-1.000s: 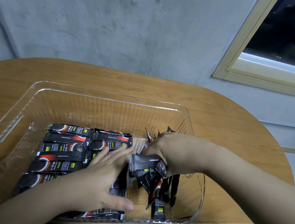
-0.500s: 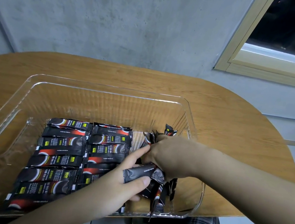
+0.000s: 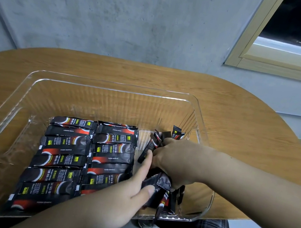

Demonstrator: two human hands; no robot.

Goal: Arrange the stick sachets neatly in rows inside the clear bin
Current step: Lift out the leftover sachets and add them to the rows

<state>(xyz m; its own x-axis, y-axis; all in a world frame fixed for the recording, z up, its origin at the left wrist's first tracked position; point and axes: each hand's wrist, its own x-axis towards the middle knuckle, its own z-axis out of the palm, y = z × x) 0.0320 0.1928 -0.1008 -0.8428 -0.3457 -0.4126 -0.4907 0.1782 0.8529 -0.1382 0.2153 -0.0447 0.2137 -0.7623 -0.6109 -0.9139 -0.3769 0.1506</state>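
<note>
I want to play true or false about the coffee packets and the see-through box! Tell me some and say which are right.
1. The clear bin sits on a wooden table. True.
2. The flat sachets lie in two columns side by side. True.
3. The right hand is empty. False: it grips a loose bunch of sachets.
4. The bin is full to its far wall. False: the far part of its floor is bare.
5. The left hand touches a sachet beside the right hand. True.

Black sachets [image 3: 65, 145] with red and yellow marks, clear bin [image 3: 111, 84], tan wood-grain table [image 3: 242, 115]
</note>
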